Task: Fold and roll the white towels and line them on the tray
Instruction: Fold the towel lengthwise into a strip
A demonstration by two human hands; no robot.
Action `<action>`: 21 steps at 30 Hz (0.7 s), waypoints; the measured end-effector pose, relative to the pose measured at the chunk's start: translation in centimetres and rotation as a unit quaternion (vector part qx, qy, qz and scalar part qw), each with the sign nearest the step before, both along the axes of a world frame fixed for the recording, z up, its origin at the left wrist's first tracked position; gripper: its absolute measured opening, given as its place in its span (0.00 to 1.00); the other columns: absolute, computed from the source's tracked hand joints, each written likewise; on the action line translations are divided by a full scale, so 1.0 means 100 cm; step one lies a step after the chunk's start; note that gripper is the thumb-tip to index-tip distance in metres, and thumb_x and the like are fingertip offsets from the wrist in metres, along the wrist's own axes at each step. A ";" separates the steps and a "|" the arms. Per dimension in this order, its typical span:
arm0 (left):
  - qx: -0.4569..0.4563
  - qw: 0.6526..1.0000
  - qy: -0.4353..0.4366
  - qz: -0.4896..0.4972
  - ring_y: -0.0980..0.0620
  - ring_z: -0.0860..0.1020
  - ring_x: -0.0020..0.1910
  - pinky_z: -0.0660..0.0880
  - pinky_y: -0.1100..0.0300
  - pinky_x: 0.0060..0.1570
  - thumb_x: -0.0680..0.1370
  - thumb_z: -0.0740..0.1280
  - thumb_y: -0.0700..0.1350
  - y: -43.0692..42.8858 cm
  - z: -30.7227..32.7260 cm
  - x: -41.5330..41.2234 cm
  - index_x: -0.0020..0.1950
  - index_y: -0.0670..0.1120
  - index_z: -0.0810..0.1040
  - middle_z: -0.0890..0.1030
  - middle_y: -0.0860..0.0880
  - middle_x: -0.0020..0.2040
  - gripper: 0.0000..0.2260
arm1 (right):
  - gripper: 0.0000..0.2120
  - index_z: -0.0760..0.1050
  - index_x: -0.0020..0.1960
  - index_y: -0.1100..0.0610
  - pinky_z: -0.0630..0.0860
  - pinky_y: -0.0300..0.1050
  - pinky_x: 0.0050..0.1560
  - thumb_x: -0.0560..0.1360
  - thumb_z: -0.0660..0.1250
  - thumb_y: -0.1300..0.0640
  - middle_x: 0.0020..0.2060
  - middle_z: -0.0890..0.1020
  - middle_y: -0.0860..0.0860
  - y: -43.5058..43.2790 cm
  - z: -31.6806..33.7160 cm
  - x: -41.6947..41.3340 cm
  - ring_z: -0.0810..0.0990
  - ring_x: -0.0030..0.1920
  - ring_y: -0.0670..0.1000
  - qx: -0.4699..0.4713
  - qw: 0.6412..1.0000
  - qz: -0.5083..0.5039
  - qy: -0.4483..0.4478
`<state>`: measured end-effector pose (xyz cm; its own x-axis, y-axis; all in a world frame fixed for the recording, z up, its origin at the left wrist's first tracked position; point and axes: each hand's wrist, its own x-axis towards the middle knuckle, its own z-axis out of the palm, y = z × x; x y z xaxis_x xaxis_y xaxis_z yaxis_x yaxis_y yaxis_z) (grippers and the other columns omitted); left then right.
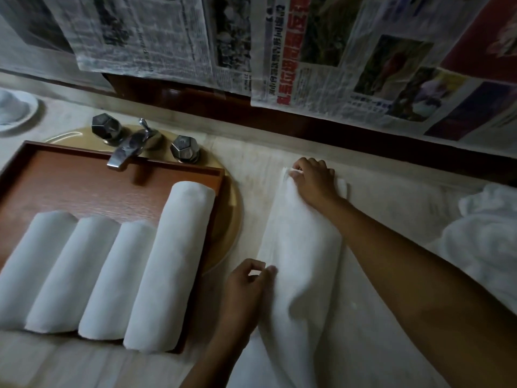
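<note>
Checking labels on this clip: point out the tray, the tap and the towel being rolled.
tray (84,175): head view, bare wooden floor.
tap (126,152): head view, metal spout.
towel being rolled (302,247): head view, middle of the roll.

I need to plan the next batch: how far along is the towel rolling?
Done: four rolled towels lie side by side on the wooden tray. In hand: a fifth towel lies on the counter, the left hand at its near part, the right hand at its far end. Left: a crumpled towel pile waits at right.
</note>
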<state>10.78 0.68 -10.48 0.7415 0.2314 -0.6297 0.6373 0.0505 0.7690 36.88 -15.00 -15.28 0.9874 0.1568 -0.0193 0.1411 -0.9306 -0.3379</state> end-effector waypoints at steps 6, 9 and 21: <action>0.134 0.990 -0.004 -0.052 0.52 0.81 0.32 0.72 0.63 0.28 0.78 0.71 0.48 0.003 -0.016 -0.002 0.41 0.50 0.76 0.84 0.49 0.35 0.08 | 0.09 0.76 0.52 0.50 0.65 0.55 0.60 0.82 0.63 0.45 0.53 0.81 0.50 -0.008 0.001 0.006 0.75 0.58 0.57 0.059 0.998 0.007 0.004; 0.104 0.993 -0.024 -0.042 0.46 0.77 0.30 0.70 0.57 0.28 0.79 0.71 0.46 0.004 -0.020 -0.005 0.41 0.49 0.74 0.82 0.45 0.34 0.09 | 0.11 0.77 0.50 0.50 0.66 0.55 0.59 0.81 0.64 0.43 0.51 0.82 0.49 -0.007 -0.007 0.002 0.76 0.56 0.57 0.065 0.997 -0.010 -0.026; 0.218 0.975 -0.008 -0.039 0.61 0.76 0.36 0.67 0.73 0.31 0.79 0.71 0.48 0.012 -0.005 -0.004 0.42 0.46 0.75 0.80 0.51 0.36 0.10 | 0.13 0.75 0.48 0.51 0.68 0.54 0.54 0.81 0.64 0.41 0.46 0.81 0.49 0.000 -0.024 -0.006 0.75 0.50 0.57 0.057 0.991 -0.032 -0.114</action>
